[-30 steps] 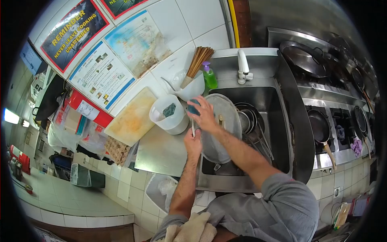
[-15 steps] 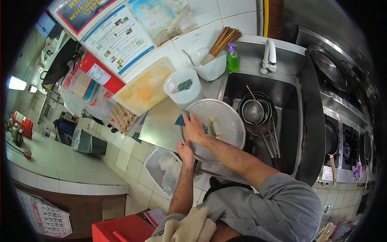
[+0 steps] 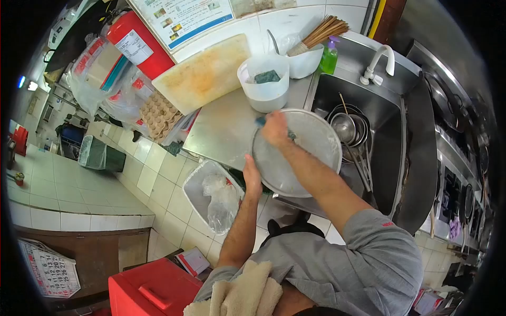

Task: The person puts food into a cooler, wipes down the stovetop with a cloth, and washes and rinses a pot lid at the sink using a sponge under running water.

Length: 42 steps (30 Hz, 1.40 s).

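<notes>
A large round metal pot lid (image 3: 321, 134) lies tilted over the steel counter's front edge, beside the sink. My left hand (image 3: 253, 176) grips its left rim, with the thumb pointing up along the edge. My right hand (image 3: 276, 129), smeared by motion, is closed on a dark green scouring pad (image 3: 261, 121) and presses on the upper left of the lid. Bits of the pad stick out on both sides of the fingers. My right forearm crosses the lid and hides its handle. A white tub (image 3: 263, 97) with another green pad in it stands just behind the lid.
The sink (image 3: 387, 113) on the right holds strainers (image 3: 345, 129) and long-handled utensils. Behind stand a green soap bottle (image 3: 329, 58), a faucet (image 3: 377, 66) and a leaning cutting board (image 3: 203, 73). A waste bin (image 3: 197, 192) sits on the floor below.
My right hand has moved up the lid with the pad, toward its upper rim. The lid's handle, visible before, is now hidden. The camera view has shifted, and my left hand stays at the rim.
</notes>
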### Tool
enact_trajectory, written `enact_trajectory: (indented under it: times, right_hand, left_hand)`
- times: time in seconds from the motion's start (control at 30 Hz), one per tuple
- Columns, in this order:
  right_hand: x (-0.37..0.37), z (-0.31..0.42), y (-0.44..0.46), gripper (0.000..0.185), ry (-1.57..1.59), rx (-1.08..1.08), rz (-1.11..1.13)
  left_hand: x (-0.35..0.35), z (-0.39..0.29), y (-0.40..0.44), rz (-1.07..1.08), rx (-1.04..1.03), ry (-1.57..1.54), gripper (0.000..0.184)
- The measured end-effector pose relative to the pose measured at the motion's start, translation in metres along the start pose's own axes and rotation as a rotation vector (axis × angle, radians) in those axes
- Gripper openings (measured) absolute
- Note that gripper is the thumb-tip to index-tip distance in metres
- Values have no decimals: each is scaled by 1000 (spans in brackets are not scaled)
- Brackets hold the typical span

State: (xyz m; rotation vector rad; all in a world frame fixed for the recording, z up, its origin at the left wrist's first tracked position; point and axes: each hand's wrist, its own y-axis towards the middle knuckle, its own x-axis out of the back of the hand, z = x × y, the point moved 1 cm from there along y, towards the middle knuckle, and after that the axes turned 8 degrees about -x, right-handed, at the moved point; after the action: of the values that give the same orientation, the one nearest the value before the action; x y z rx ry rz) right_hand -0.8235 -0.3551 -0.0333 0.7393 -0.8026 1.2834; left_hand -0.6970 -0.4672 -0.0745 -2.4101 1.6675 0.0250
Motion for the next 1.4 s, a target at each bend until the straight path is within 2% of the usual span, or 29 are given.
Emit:
enact_trajectory:
  times: [0.03, 0.07, 0.13, 0.17, 0.23, 0.27, 0.33, 0.4, 0.47, 0.5, 0.57, 0.6, 0.63, 0.67, 0.73, 0.77, 0.83, 0.93, 1.0, 1.1, 1.13, 1.2, 1.27, 1.33, 1.4]
  right_hand:
    - [-8, 12, -21, 30, -42, 105, 4]
    - [-12, 19, -45, 30, -86, 209, 4]
    - [-1, 33, -96, 35, 63, 261, 155]
    - [-2, 24, -119, 39, 88, 345, 83]
    - [6, -3, -162, 49, 53, 466, 30]
    - [22, -18, -179, 54, -11, 504, 53]
    - [57, -57, -189, 55, -101, 460, 140]
    - [90, -99, -178, 54, -203, 309, 124]
    - [83, -134, -148, 54, -231, 157, -31]
    - [77, -138, -129, 51, -210, 86, -123]
    - [63, -137, -75, 44, -115, -87, -295]
    - [54, -129, -50, 39, -41, -202, -365]
    - [51, -112, -30, 32, 81, -173, -412]
    - [51, -92, -10, 29, 177, -171, -246]
    - [23, -63, 9, 26, 363, 196, -147]
    - [26, -61, 11, 26, 370, 185, -150]
    - [23, -62, 21, 30, 196, 483, -78]
    - [48, -110, 15, 32, -68, -34, -184]
    - [73, -132, -15, 27, -17, -119, -309]
    - [59, -133, 18, 29, -67, -214, -160]
    - [54, -114, 28, 27, -111, -170, -87]
    - [32, -72, 32, 24, -59, 75, -44]
    - [4, -35, 14, 20, -103, 322, 27]
    - [1, -13, -39, 19, -75, 389, 33]
    - [10, -8, -101, 21, 80, 392, -43]
  left_hand:
    - [-1, -6, 1, -51, 177, -336, 50]
    - [-2, -13, 2, -40, 186, -337, 50]
    - [2, -24, 9, -104, 195, -423, 44]
    - [5, -21, 14, -91, 206, -427, 44]
    - [15, 1, 28, 63, 36, -152, 32]
    - [18, 18, 38, 75, -206, 194, 26]
    - [9, 2, 28, 101, -211, 159, 28]
    - [3, -1, 21, 120, -230, 126, 29]
    - [-4, 6, 18, 1, -499, 521, 29]
    - [-5, -2, 14, -3, -504, 520, 29]
    - [-10, -26, 5, 82, -304, 529, 40]
    - [-11, -28, 1, 76, -312, 531, 40]
    - [-12, -29, -2, 32, -375, 583, 38]
    - [-14, -31, -1, -7, -438, 639, 36]
    - [-14, -26, 4, 1, -387, 740, 34]
    - [-15, -23, 5, -3, -326, 823, 32]
    - [-18, -23, 3, -11, -323, 851, 30]
    - [-15, -17, 3, -38, -368, 867, 29]
    - [-16, -17, 5, -30, -388, 827, 28]
    - [-21, -15, 5, -80, -457, 913, 28]
    - [-23, -18, 5, -85, -460, 911, 28]
    - [-25, -22, 1, -72, -392, 984, 31]
    - [-26, -22, -1, -102, -415, 986, 31]
    - [-24, -19, -3, -123, -447, 978, 30]
    - [-21, -10, -2, -176, -667, 951, 23]
